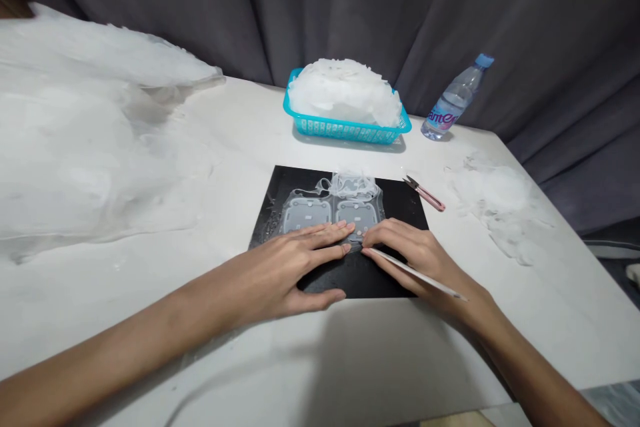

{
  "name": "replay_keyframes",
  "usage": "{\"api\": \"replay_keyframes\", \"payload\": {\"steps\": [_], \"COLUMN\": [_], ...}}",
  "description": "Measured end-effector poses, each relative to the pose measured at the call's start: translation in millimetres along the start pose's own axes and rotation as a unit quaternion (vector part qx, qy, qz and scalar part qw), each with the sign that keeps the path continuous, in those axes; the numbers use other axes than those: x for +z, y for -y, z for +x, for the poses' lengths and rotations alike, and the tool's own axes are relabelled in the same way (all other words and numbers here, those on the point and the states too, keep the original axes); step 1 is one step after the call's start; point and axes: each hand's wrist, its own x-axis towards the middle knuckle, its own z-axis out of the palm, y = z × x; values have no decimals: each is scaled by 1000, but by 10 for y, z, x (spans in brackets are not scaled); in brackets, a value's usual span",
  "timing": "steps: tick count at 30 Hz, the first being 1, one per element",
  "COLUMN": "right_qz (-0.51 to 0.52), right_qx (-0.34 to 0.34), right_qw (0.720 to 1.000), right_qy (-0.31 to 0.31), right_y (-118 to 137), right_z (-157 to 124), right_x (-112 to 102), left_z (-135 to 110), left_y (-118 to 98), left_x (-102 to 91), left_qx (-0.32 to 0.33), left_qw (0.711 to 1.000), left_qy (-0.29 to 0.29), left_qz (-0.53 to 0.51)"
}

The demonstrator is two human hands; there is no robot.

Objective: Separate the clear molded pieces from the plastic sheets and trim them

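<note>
A black mat (395, 203) lies on the white table (350, 360) in front of me. On it rests a clear moulded plastic sheet (320, 212) with two rounded square pockets and loose trim at its far edge. My left hand (295, 267) lies flat on the mat, fingers stretched out and pressing the sheet's near edge. My right hand (415, 250) is closed around a thin white stick-like tool (420, 273), its tip at the sheet's near edge beside my left fingertips.
A turquoise basket (345, 128) heaped with white plastic pieces stands at the back. A water bottle (453, 103) sits to its right. Small pink-handled snips (425, 192) lie right of the mat. Heaps of clear plastic (85, 140) fill the left; scraps (500, 207) lie right.
</note>
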Motion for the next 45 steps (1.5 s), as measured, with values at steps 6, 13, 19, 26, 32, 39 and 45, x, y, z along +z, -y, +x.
{"api": "replay_keyframes", "payload": {"steps": [6, 13, 19, 26, 32, 39, 45], "right_qz": [-113, -143, -49, 27, 27, 117, 72], "right_qx": [-67, -48, 27, 137, -27, -24, 124], "right_qw": [991, 988, 995, 958, 984, 986, 968], "right_qy": [-15, -44, -88, -251, -176, -113, -207], "right_y": [-62, 0, -66, -208, 144, 180, 60], "right_z": [23, 47, 184, 281, 122, 59, 12], "right_x": [108, 197, 139, 24, 148, 143, 63], "left_z": [-1, -33, -35, -65, 101, 200, 177], "left_y": [23, 21, -11, 49, -52, -8, 12], "left_x": [5, 46, 131, 60, -60, -115, -98], "left_qx": [-1, 3, -34, -82, -174, -207, -216], "left_qw": [1000, 999, 995, 994, 959, 836, 784], "left_qy": [3, -39, -84, -40, -145, -75, -116], "left_qz": [-4, -15, -46, -62, -172, -503, -570]}}
